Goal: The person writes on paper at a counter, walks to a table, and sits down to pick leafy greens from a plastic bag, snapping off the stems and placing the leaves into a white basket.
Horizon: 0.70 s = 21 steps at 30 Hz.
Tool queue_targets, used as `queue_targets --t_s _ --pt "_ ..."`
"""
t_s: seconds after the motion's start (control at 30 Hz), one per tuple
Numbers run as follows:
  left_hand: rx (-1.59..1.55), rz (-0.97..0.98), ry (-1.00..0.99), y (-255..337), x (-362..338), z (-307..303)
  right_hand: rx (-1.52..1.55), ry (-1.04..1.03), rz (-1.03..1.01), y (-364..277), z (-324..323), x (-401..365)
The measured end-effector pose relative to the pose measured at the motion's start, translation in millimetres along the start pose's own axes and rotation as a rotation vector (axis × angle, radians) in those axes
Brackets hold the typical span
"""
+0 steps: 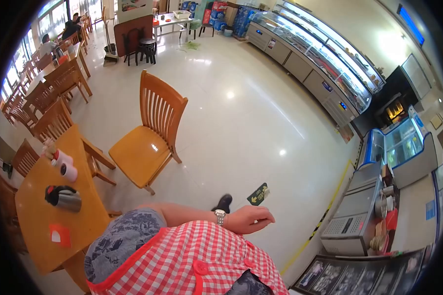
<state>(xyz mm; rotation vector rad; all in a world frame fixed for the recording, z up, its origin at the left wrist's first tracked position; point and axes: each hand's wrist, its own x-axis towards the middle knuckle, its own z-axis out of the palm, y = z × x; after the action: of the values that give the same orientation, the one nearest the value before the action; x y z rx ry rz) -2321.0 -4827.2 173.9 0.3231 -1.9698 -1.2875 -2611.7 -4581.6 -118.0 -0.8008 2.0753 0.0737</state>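
My left hand (251,219), with a metal watch (220,216) on its wrist, reaches across in front of my red-and-white checked apron (202,246). Its fingers are loosely curled together, and I see nothing in them. Just beyond the hand, a dark green floor sign (257,194) with yellow marks lies on the pale floor. A dark shoe (224,202) shows beyond the wrist. My right hand is out of view; only a bit of dark patterned sleeve (251,284) appears at the bottom.
A wooden chair (147,142) stands ahead on the left. Beside it, a wooden table (91,206) bears a metal jug (66,198) and a pink container (66,169). A long display cooler (300,59) runs along the right, with a steel counter (347,223) nearer. People sit far left.
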Motion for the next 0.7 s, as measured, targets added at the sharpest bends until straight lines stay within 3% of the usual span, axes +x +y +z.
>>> queue_targets --t_s 0.07,0.17,0.27,0.33,0.4,0.47,0.53,0.67,0.7 --pt "0.058 0.058 -0.080 -38.2 49.2 -26.1 -0.011 -0.005 0.013 -30.9 -32.3 46.2" --pt "0.146 0.045 -0.036 -87.8 121.4 -78.8 -0.045 0.008 -0.018 -88.9 -105.5 122.7" --pt "0.150 -0.122 0.187 -124.2 177.4 -138.2 -0.115 0.055 -0.082 -172.7 -194.2 198.2" --pt "0.122 -0.231 0.325 -149.5 199.1 -171.3 -0.210 0.130 -0.135 -247.9 -259.5 258.9" --pt "0.049 -0.443 0.338 -180.2 210.3 -199.2 -0.279 0.239 -0.236 -348.4 -321.2 312.2" --pt "0.015 -0.598 0.337 -205.5 226.5 -232.2 -0.189 0.373 -0.558 -444.8 -371.9 370.2" --pt "0.034 -0.695 0.319 -233.2 255.4 -276.4 -0.034 0.396 -0.748 -549.5 -409.5 406.3" --pt "0.166 -0.583 0.363 -316.9 320.6 -372.9 0.242 0.219 -0.901 -687.8 -437.1 449.7" --pt "0.089 -0.595 0.394 -328.7 339.4 -398.2 0.047 0.257 -0.889 -699.1 -438.3 466.2"
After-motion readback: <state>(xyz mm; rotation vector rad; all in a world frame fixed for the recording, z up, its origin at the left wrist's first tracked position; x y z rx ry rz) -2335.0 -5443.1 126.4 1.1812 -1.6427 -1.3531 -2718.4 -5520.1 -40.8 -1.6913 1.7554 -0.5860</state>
